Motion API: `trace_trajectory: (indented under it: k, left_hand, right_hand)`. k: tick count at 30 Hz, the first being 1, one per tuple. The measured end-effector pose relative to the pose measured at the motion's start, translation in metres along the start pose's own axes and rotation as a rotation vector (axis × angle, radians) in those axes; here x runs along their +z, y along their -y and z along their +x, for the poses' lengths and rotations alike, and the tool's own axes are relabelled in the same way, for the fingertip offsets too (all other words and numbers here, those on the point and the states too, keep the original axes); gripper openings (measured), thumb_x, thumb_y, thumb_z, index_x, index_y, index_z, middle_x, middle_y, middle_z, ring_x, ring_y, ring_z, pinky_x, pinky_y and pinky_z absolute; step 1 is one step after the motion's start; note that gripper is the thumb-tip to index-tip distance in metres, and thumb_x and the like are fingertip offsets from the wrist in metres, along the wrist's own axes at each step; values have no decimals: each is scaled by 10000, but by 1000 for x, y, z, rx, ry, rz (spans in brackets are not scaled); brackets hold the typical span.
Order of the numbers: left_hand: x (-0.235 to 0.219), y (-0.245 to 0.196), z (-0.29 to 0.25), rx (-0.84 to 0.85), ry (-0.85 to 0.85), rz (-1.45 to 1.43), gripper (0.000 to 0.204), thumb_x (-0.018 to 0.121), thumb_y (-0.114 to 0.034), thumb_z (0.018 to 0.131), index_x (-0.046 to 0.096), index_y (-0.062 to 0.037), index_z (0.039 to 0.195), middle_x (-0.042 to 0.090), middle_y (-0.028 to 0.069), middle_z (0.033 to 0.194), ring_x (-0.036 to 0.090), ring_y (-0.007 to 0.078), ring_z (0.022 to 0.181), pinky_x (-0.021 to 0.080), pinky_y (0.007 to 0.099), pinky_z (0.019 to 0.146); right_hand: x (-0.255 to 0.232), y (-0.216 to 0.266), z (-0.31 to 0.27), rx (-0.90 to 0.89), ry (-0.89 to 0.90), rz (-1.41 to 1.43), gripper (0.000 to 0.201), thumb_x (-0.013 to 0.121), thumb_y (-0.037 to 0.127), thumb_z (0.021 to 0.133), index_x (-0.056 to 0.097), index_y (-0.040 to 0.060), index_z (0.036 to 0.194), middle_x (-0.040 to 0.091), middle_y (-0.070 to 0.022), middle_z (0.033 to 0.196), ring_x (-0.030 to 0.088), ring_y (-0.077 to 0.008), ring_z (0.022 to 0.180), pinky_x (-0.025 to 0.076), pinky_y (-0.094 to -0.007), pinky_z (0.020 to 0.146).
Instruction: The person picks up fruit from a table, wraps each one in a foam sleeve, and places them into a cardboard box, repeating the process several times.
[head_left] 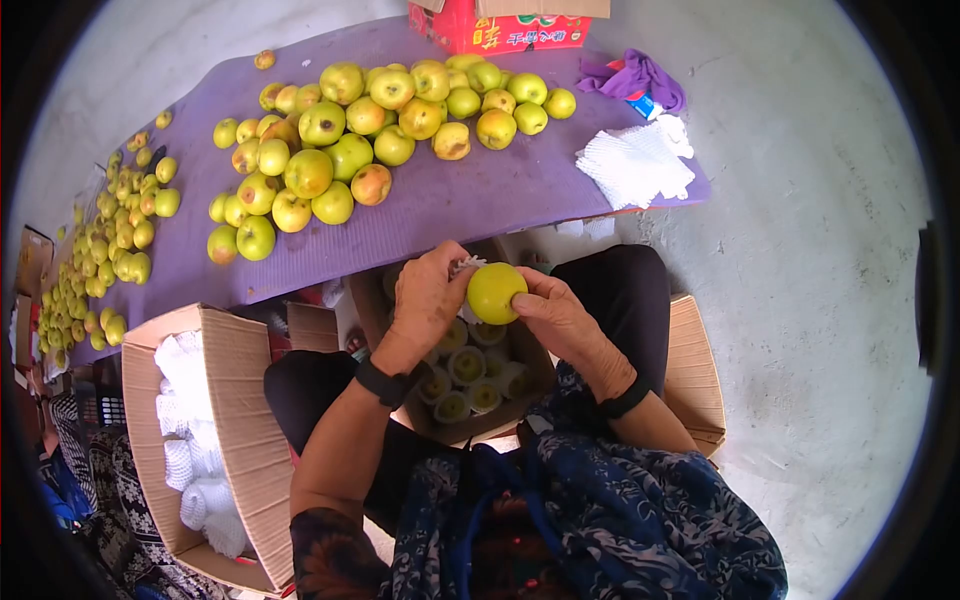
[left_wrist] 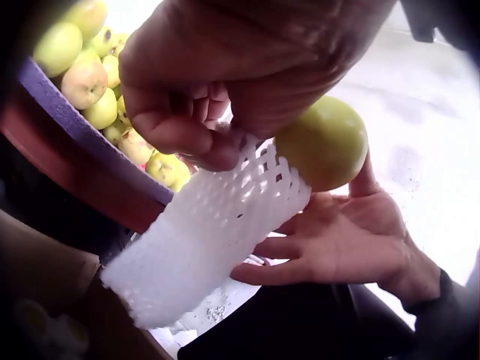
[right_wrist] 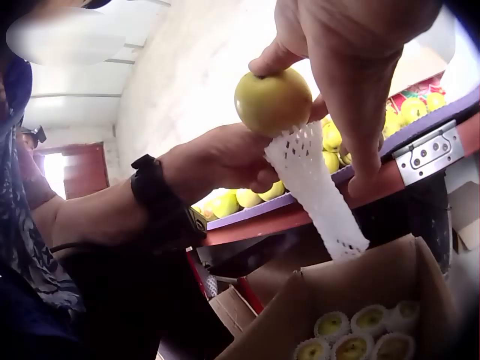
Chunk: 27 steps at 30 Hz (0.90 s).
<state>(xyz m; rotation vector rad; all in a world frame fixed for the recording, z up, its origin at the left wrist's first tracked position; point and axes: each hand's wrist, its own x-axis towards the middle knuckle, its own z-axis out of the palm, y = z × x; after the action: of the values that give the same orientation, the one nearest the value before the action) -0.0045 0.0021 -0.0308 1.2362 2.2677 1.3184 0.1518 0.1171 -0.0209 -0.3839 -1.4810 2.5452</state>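
Overhead, the head view shows a seated person holding a yellow-green apple between both hands above a cardboard box in the lap, where net-wrapped apples sit in rows. The left hand grips it from the left, with a scrap of white foam net showing at its fingers; the right hand cups it from the right. Ahead, a purple-covered counter carries loose apples, a stack of white nets and a red carton. A second box of nets stands to the person's left.

From the left wrist, the left hand pinches the foam net's mouth with curled fingers, the net drawn over the apple's lower side. The right hand lies open-palmed below.

From the right wrist, the right hand steadies the apple with thumb and finger; the net hangs beneath it over the box.
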Motion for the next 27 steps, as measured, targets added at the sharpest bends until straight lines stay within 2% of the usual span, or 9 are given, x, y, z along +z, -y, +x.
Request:
trace_trajectory:
  k: [1,7,9,13,15,19,22,27]
  left_hand:
    - [0,0,0,-1,0,0,151,644,-135,816,625,-27,919,635,144,691,627,276,627,474,338,583]
    - [2,1,-1,39,14,9,152,611,-142,851,634,-7,917,633,155,695,621,271,610,466,337,576]
    - [1,0,0,-3,27,-28,193,616,-213,834,652,-43,918,651,184,780,634,369,762,489,413,667]
    - [-1,-2,1,-85,40,-90,195,603,-206,843,648,-31,914,646,182,756,639,349,725,487,400,648]
    - [-1,1,1,-20,21,-220,179,569,-150,896,631,17,907,593,42,658,516,80,597,429,254,554]
    - [-1,2,1,36,39,-270,177,567,-147,899,627,19,908,578,-4,679,498,53,610,415,229,537]
    - [-3,-3,-2,-28,82,-374,179,563,-154,905,629,10,929,574,-14,686,491,39,606,403,207,526]
    - [-11,-19,-22,-116,33,-419,177,570,-165,904,638,-4,936,570,-28,679,479,20,605,394,189,516]
  right_hand:
    - [0,0,0,15,-5,14,523,632,172,846,468,-56,1287,580,-84,1176,529,-158,1095,383,-304,993]
    - [0,-2,0,-2,-63,-27,508,639,183,855,475,-35,1284,582,-80,1164,547,-148,1058,411,-285,955]
    - [0,-4,0,-9,-78,-31,503,640,186,857,479,-31,1281,583,-78,1156,548,-145,1055,419,-280,945]
    - [1,-9,1,-13,-145,-19,499,652,192,852,488,-21,1272,587,-70,1125,556,-147,1038,449,-276,905]
    - [-2,-13,0,9,-153,-53,500,658,190,847,490,-17,1269,588,-69,1116,562,-149,1025,459,-279,887]
    - [0,-12,-1,20,-178,-80,490,677,175,828,505,-2,1251,589,-66,1098,575,-146,984,478,-281,843]
    - [0,-10,-1,-25,-183,-89,462,688,149,815,519,5,1221,592,-63,1086,576,-141,976,478,-274,828]
    - [-1,-13,2,-128,-188,-186,519,718,90,776,488,26,1237,585,-63,1080,573,-143,970,471,-274,838]
